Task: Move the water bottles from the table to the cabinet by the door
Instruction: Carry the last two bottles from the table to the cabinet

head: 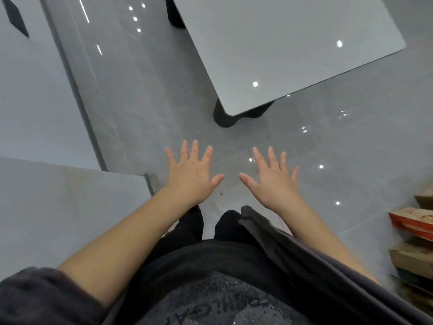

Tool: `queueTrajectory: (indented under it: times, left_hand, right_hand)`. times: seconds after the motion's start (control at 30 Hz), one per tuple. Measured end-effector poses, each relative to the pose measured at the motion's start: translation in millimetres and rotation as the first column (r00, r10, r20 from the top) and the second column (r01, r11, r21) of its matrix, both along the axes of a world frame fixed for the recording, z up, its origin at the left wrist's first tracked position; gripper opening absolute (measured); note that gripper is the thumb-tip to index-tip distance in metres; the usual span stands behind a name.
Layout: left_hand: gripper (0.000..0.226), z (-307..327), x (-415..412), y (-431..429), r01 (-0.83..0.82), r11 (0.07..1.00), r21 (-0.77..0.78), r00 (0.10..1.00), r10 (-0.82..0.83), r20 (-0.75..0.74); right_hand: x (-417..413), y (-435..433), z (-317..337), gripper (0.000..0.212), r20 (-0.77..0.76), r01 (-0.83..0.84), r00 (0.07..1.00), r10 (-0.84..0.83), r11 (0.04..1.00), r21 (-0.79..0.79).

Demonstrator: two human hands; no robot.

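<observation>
My left hand [191, 174] and my right hand [271, 179] are stretched out side by side over the glossy grey floor, palms down, fingers spread, holding nothing. A grey table [293, 43] with a dark base stands ahead and to the right; the part of its top that I see bears no bottles. No water bottle and no cabinet by a door show in this view.
A grey wall corner [70, 207] juts in at the lower left, with more wall [35, 102] along the left. Stacked cardboard boxes [412, 231] sit at the right edge. Glossy floor tiles [339, 148] lie between me and the table.
</observation>
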State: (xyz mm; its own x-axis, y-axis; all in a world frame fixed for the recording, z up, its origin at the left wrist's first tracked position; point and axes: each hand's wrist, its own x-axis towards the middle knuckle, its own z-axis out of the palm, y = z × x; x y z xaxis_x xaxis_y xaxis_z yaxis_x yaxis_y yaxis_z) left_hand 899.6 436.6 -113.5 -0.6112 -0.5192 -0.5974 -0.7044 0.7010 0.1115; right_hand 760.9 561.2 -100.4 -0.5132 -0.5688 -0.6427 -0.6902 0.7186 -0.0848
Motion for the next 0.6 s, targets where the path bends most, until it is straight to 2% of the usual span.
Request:
queueTrajectory:
  times: [0.27,0.6]
  left_hand:
    - [0.077,6.6,-21.0,-68.9,0.003,0.999,0.033,0.999,-0.001,-0.048]
    - [0.076,1.4,-78.9,-192.5,0.092,0.995,0.043,0.995,-0.089,-0.049]
  right_hand:
    - [-17.0,-74.2,-5.5,0.077,0.007,0.027,1.000,-0.026,1.000,-0.006]
    - [-84.6,-199.2,-25.6,0.076,0.008,0.095,0.995,-0.094,0.995,-0.020]
